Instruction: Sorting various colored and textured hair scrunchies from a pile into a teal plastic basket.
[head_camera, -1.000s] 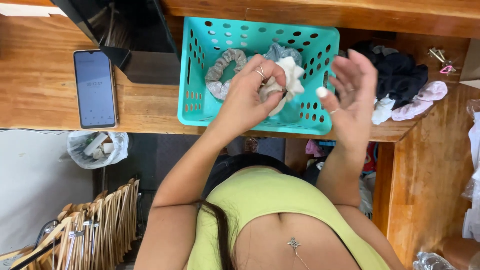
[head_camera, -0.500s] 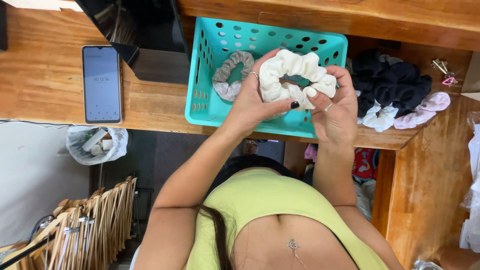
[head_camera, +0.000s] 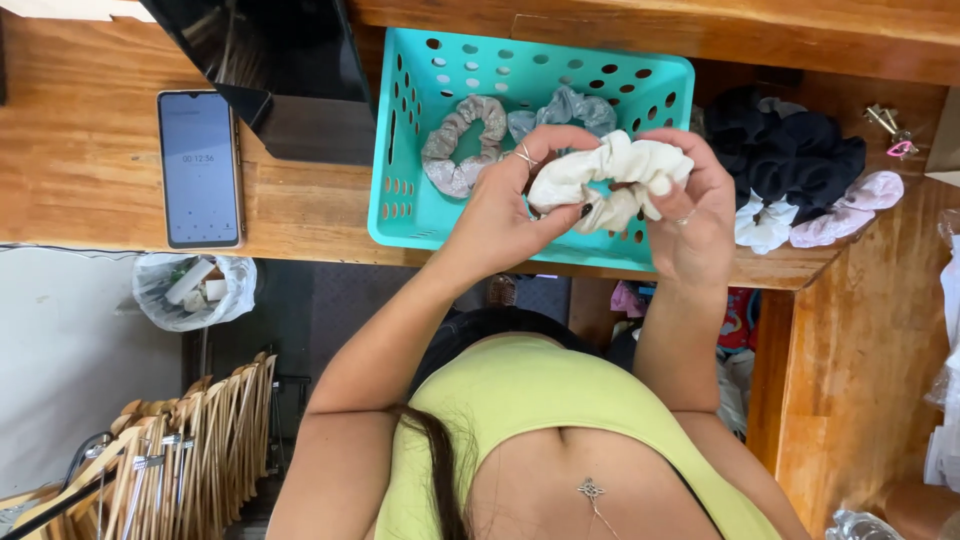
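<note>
On my feed a phone (head_camera: 200, 168) lay on the wooden counter (head_camera: 90, 170); my left hand (head_camera: 500, 215) and right hand (head_camera: 695, 220) both pinched closed on a cream scrunchie (head_camera: 610, 180), held above the teal basket (head_camera: 400, 200).

A single head-worn camera looked steeply down from close above the person's own torso, facing a wooden counter (head_camera: 300, 205) at the frame's top and floor below. No second view existed.
</note>
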